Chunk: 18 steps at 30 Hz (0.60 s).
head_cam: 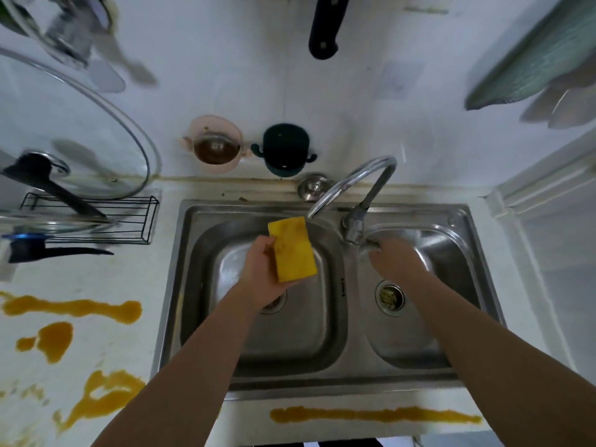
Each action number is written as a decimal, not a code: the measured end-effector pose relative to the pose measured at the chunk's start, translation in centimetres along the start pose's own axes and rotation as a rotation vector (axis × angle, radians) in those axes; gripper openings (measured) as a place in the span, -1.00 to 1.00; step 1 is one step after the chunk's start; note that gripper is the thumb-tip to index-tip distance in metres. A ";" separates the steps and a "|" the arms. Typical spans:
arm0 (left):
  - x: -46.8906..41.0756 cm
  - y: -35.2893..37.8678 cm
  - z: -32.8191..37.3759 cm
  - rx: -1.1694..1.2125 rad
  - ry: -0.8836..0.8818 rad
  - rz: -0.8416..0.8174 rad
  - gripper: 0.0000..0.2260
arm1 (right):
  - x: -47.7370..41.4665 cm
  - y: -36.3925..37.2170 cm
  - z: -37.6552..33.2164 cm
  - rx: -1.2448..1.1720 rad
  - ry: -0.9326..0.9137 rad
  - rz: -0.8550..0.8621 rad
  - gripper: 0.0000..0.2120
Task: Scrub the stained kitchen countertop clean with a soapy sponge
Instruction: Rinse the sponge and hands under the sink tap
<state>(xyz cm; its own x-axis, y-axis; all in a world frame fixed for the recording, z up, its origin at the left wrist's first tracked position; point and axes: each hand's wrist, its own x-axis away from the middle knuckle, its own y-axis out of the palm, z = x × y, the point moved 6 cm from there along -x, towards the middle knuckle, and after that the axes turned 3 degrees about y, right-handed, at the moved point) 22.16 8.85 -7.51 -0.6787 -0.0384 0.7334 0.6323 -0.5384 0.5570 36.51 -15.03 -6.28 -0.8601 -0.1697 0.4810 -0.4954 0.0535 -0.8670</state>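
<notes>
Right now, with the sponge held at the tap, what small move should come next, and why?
Probably the right hand, on the tap handle, should turn it: the left hand holds the yellow sponge at the spout, no water is seen running, and orange stains wait on the countertop.

My home kitchen, steel double sink (351, 317) and tap (358, 182) before me, glass pot lids (96, 124) racked, knife (325, 27) on the wall, stained bench (113, 275).

Nothing is legible; a small dark stamp (342, 287) on the sink (352, 333) divider, right of the left hand (261, 269), is too blurred.
</notes>
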 end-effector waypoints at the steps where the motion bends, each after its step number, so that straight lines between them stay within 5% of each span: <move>1: -0.1 0.2 0.4 0.002 0.009 -0.026 -0.59 | 0.8 -0.2 -0.5 0.033 0.022 -0.021 -0.56; 5: 0.1 1.6 1.4 -0.075 0.000 -0.143 -0.46 | 4.1 -0.6 -2.9 0.050 0.053 -0.018 -0.53; 8: 0.5 1.3 1.3 -0.132 0.024 -0.101 -0.52 | 6.0 -0.7 -6.2 -0.312 -0.042 0.051 -0.61; 11: 0.8 -0.3 1.2 -0.350 0.073 0.010 -0.57 | 7.6 -0.2 -9.6 -0.702 -0.105 -0.065 -0.57; 14: 1.2 -0.9 1.0 -0.524 0.074 -0.085 -0.34 | 8.4 0.1 -12.3 -1.069 -0.052 -0.250 -0.44; 18: 1.5 -1.2 1.6 -0.684 0.178 -0.160 -0.40 | 7.9 -0.6 -14.4 -0.922 -0.148 -0.223 -0.62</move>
<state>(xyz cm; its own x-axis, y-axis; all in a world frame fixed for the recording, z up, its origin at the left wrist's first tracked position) 20.97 10.76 -6.45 -0.8306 -0.0203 0.5566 0.1847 -0.9528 0.2409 28.23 -2.20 -0.06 -0.7419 -0.3884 0.5465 -0.6006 0.7474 -0.2841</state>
